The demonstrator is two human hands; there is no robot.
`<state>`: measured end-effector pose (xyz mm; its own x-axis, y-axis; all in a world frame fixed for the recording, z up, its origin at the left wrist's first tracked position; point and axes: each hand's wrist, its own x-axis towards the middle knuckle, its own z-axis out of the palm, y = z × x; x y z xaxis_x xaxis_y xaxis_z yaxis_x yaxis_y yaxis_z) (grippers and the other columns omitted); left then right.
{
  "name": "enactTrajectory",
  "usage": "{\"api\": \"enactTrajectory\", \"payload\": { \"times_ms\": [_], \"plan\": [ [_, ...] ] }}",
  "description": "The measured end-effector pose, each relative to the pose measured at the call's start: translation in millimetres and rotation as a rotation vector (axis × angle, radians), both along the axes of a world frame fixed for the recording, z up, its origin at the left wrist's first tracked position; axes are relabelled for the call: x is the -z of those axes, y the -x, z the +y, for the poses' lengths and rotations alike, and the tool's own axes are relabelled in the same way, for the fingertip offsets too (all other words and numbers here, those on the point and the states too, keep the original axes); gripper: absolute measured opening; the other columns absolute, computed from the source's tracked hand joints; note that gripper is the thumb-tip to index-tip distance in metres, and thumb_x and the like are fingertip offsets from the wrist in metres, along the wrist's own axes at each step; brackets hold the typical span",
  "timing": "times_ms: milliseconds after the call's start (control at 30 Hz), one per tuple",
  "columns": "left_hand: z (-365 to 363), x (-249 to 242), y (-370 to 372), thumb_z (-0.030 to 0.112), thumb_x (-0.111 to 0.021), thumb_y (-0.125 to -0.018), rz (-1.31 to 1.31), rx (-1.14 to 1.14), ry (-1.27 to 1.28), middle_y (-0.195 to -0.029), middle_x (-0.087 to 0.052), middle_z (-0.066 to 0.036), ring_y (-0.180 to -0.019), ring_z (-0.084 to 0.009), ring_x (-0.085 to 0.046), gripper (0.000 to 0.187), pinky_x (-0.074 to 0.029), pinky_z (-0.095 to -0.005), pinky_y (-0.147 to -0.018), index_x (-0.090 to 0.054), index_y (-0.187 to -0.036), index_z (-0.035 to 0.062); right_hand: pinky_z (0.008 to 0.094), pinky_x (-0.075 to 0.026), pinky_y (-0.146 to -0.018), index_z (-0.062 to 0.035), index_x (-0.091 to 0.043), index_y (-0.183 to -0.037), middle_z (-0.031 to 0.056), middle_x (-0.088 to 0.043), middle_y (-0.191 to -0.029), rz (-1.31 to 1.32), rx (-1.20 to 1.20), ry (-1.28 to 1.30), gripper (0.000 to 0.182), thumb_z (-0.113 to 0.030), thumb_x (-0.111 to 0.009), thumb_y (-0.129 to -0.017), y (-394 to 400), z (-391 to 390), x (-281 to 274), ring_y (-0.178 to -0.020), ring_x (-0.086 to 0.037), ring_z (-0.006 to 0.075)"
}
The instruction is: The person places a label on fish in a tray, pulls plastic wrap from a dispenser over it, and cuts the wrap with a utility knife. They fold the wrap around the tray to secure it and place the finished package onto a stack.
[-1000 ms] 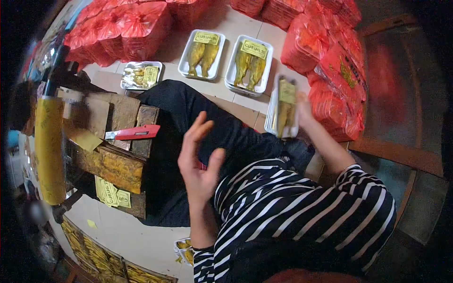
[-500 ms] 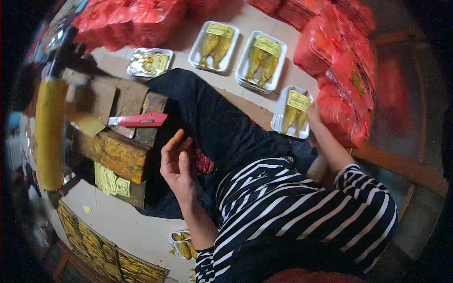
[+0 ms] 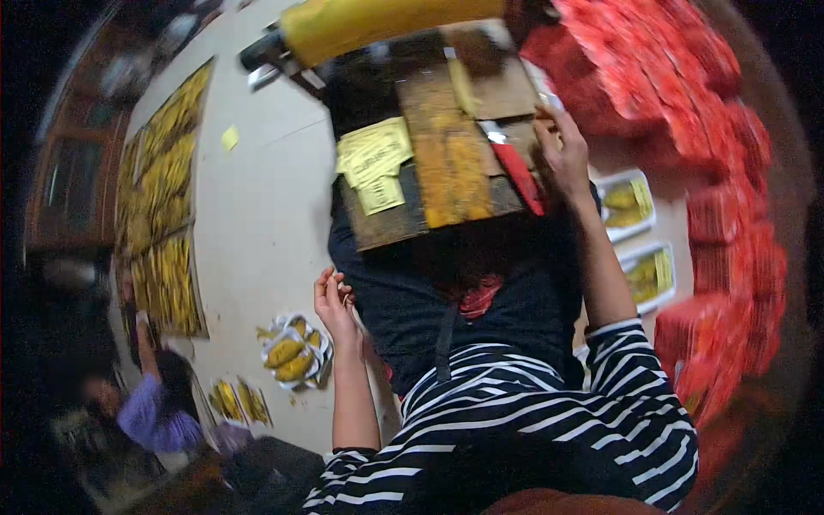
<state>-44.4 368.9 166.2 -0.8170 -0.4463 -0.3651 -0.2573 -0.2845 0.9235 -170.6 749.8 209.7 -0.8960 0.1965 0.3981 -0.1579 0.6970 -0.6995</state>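
My left hand point(image 3: 336, 305) is over the floor left of my lap, fingers loosely bent and apart, nothing in it. Beside the right edge of the wooden block stand point(image 3: 360, 227), my right hand point(image 3: 562, 154) has bent, parted fingers and no visible load. Near its fingertips is a partly hidden white tray point(image 3: 550, 93). A red-handled knife point(image 3: 518, 176) lies on the stand beside an orange-stained block point(image 3: 446, 163). Printed yellow labels point(image 3: 378, 163) lie at the left. Two trays of yellow fish point(image 3: 626, 206) point(image 3: 650, 279) are right of my legs.
A yellow roll point(image 3: 386, 27) spans the top. Stacks in red plastic point(image 3: 730, 215) line the right side. Yellow fish point(image 3: 172, 197) lie in rows at far left. White trays with fish point(image 3: 294, 350) stand left of me. A person in a purple sleeve point(image 3: 159, 416) is at lower left.
The view has turned towards the stand and the left floor. My right hand has left the wrapped fish tray and moved to the stand. My left hand is now lower, beside my lap.
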Motion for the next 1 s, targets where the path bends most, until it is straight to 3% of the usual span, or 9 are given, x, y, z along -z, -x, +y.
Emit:
{"api": "enactTrajectory", "payload": {
  "times_ms": [67, 133, 200, 267, 433, 600, 733, 900, 1000],
  "plan": [
    [-27, 20, -25, 0.019, -0.054, -0.085, -0.095, -0.244, -0.042, -0.089, -0.054, 0.001, -0.070, -0.0065, -0.048, 0.026, -0.037, -0.0196, -0.060, -0.049, -0.108, 0.0096, 0.0316, -0.046, -0.074, -0.0020, -0.051, -0.113, 0.0136, -0.058, -0.096, 0.156, -0.077, -0.010, 0.039, -0.021, -0.061, -0.079, 47, -48, -17, -0.089, -0.057, 0.0224],
    [-57, 68, -61, 0.023, -0.054, -0.083, -0.121, -0.468, -0.164, -0.089, -0.051, 0.003, -0.077, -0.0090, -0.048, 0.024, -0.038, -0.0308, -0.070, -0.047, -0.105, 0.0180, 0.0339, -0.047, -0.072, -0.0014, -0.048, -0.115, 0.0162, -0.058, -0.099, 0.012, -0.083, -0.414, 0.049, -0.026, -0.065, -0.076, 74, -71, -33, -0.085, -0.059, 0.0250],
    [-87, 120, -101, 0.026, -0.053, -0.083, -0.217, -0.638, -0.311, -0.095, -0.051, 0.001, -0.088, -0.0132, -0.048, 0.025, -0.037, -0.0399, -0.080, -0.045, -0.106, 0.0196, 0.0341, -0.044, -0.083, 0.0016, -0.045, -0.118, 0.0206, -0.055, -0.109, -0.083, -0.161, -0.411, 0.051, -0.024, -0.064, -0.078, 102, -66, -19, -0.097, -0.057, 0.0292],
    [-107, 152, -126, 0.029, -0.048, -0.086, -0.337, -0.848, -0.406, -0.114, -0.047, -0.007, -0.107, -0.0218, -0.047, 0.030, -0.034, -0.0461, -0.092, -0.042, -0.113, 0.0161, 0.0319, -0.043, -0.084, 0.0004, -0.052, -0.110, 0.0162, -0.057, -0.106, 0.137, -0.209, -0.109, 0.038, -0.018, -0.063, -0.079, 123, -36, 25, -0.098, -0.054, 0.0236],
    [-124, 153, -125, 0.027, -0.047, -0.086, -0.227, -1.080, -0.393, -0.120, -0.046, -0.010, -0.109, -0.0232, -0.046, 0.032, -0.035, -0.0426, -0.094, -0.043, -0.115, 0.0120, 0.0242, -0.045, -0.071, -0.0003, -0.056, -0.102, 0.0055, -0.060, -0.089, -0.228, -0.276, 0.275, 0.025, -0.015, -0.060, -0.083, 103, 24, 41, -0.079, -0.055, 0.0132],
    [-163, 218, -140, 0.024, -0.046, -0.085, 0.086, -0.799, -0.412, -0.102, -0.059, -0.008, -0.100, -0.0225, -0.052, 0.026, -0.042, -0.0365, -0.087, -0.054, -0.104, 0.0093, 0.0258, -0.045, -0.074, 0.0034, -0.053, -0.113, 0.0087, -0.062, -0.095, -0.324, -0.201, 0.127, 0.035, -0.016, -0.058, -0.083, 80, 51, 49, -0.082, -0.055, 0.0131],
    [-176, 209, -160, 0.028, -0.038, -0.088, -0.049, -0.926, -0.499, -0.103, -0.058, -0.013, -0.093, -0.0211, -0.056, 0.036, -0.048, -0.0335, -0.076, -0.049, -0.110, 0.0012, 0.0267, -0.043, -0.078, 0.0053, -0.053, -0.109, 0.0093, -0.061, -0.097, -0.209, -0.235, 0.074, 0.033, -0.016, -0.053, -0.084, 63, 7, 6, -0.087, -0.055, 0.0141],
    [-180, 189, -165, 0.020, -0.035, -0.090, -0.222, -0.880, -0.252, -0.111, -0.055, -0.013, -0.108, -0.0224, -0.052, 0.031, -0.043, -0.0335, -0.087, -0.046, -0.109, -0.0023, 0.0390, -0.047, -0.065, -0.0050, -0.060, -0.099, 0.0210, -0.060, -0.087, -0.363, -0.265, -0.255, 0.021, -0.014, -0.054, -0.080, 68, 9, -4, -0.079, -0.060, 0.0346],
    [-192, 206, -169, 0.013, -0.037, -0.088, -0.172, -0.921, -0.218, -0.111, -0.054, -0.015, -0.102, -0.0253, -0.056, 0.023, -0.046, -0.0343, -0.083, -0.045, -0.104, -0.0023, 0.0399, -0.046, -0.066, -0.0054, -0.060, -0.098, 0.0212, -0.060, -0.085, -0.379, -0.323, -0.386, 0.021, -0.016, -0.052, -0.081, 67, 22, 9, -0.077, -0.060, 0.0350]
  ]
}}
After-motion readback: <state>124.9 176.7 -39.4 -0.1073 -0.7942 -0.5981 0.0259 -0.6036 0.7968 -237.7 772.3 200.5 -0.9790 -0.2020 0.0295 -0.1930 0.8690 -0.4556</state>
